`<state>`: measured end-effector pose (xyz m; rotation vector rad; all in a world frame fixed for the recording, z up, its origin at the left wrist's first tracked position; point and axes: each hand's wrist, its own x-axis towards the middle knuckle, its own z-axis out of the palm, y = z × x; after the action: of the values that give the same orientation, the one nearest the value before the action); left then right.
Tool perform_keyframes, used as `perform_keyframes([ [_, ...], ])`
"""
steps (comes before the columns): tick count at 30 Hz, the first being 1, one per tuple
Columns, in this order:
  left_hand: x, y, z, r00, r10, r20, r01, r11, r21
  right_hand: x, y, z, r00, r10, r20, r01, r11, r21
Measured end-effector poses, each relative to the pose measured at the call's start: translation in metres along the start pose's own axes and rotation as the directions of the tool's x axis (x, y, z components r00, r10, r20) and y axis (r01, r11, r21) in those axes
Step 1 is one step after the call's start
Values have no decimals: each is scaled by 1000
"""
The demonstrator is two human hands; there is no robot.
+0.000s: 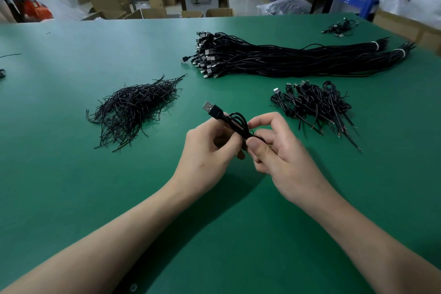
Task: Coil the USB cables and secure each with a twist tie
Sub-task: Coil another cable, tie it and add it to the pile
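**One cable in hand, most of the stock still uncoiled**

A single coiled cable [238,125] is held just above the tabletop [95,55], in front of the person, with its USB plug [210,107] pointing up and away. The left hand [207,148] has its grip closed round the loops from the left. The right hand [284,157] pinches the middle of the coil between thumb and fingertips. A thin dark strand crosses there, so this looks like the tying step, though the tie itself is hard to make out.

Finished work lies to the right: one small heap of tied coils [315,105], perhaps half a dozen or more, too tangled to count exactly. A few more cables [338,27] sit at the far right edge.

What remains is far larger. Beyond the hands lies a long mass of straight cables [274,57], dozens of them, gathered at the far end by two white bands [375,45]. To the left, one loose pile of twist ties [133,110] holds well over a hundred.

By this showing the task is in its early part.
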<state>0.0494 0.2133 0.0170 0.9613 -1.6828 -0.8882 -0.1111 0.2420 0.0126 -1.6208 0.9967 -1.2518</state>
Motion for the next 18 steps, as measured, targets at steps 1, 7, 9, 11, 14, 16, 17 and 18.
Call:
perform_keyframes([
  [1,1,0,0,1000,-17,6,18,1000,-11,0,-1,0,1000,0,7,0,1000,16],
  [7,3,-2,0,997,-67,41,69,997,-45,0,-1,1,1000,-6,17,5,999,47],
  [9,2,-3,0,998,-47,34,49,997,-60,0,0,0,1000,3,8,-4,997,79],
  [11,2,-4,0,999,-43,24,45,996,-73,1,0,-1,1000,6,4,-6,993,122],
  [14,4,-1,-2,998,-40,58,45,996,-81,2,1,-2,1000,6,2,-6,982,191],
  [16,3,1,-4,991,-38,132,56,990,-131,2,1,-3,1000,1,-3,-1,978,207],
  [17,3,2,-6,985,-42,167,68,986,-152,2,1,-4,1000,1,-7,1,979,206],
  [18,3,2,-7,979,-49,197,84,981,-175,2,0,-4,1000,3,-10,-1,979,202],
])
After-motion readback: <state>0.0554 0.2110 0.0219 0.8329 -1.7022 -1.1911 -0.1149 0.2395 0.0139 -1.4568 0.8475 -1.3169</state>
